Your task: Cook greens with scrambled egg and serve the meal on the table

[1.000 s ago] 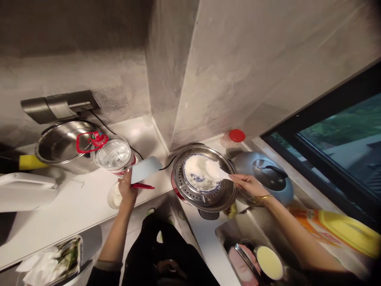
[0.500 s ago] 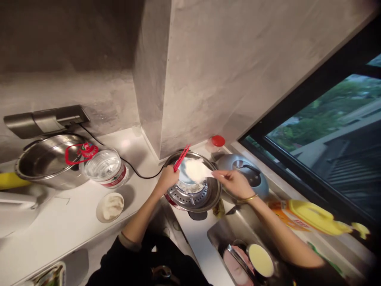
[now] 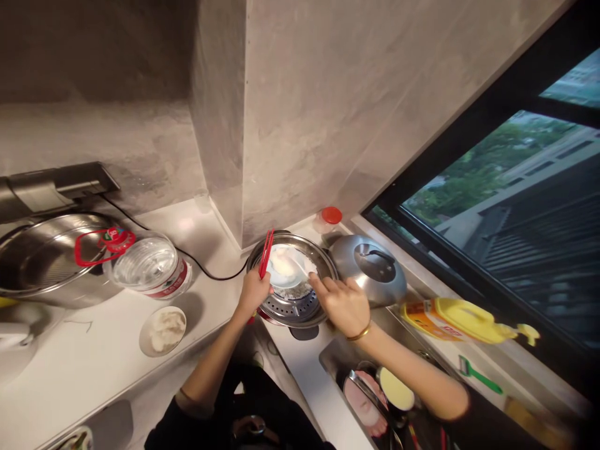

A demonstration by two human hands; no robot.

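Observation:
My left hand (image 3: 254, 292) is closed around red chopsticks (image 3: 266, 253), which point up at the left rim of a steel steamer pot (image 3: 328, 261). Inside the pot, soft white food (image 3: 284, 259) lies in a pale dish above a perforated steamer tray (image 3: 285, 316). White grains, like rice, show along the dish's near side. My right hand (image 3: 341, 306), with a gold bangle at the wrist, pinches the handle of a pale spoon-like utensil (image 3: 300, 267). Its far end reaches into the white food, so its exact shape is hidden.
Left stand a bowl of white food (image 3: 163, 331), a large water bottle (image 3: 152, 265) and a steel pot (image 3: 84, 284). Right are a domed lid (image 3: 368, 272), a red-capped jar (image 3: 330, 217), a yellow detergent bottle (image 3: 469, 319), a green brush (image 3: 482, 377) and a sink holding dishes (image 3: 365, 403).
My right hand has turned, knuckles up, and lowered the white load into the dish. The chopsticks in my left hand stand more upright. The whole view has shifted slightly.

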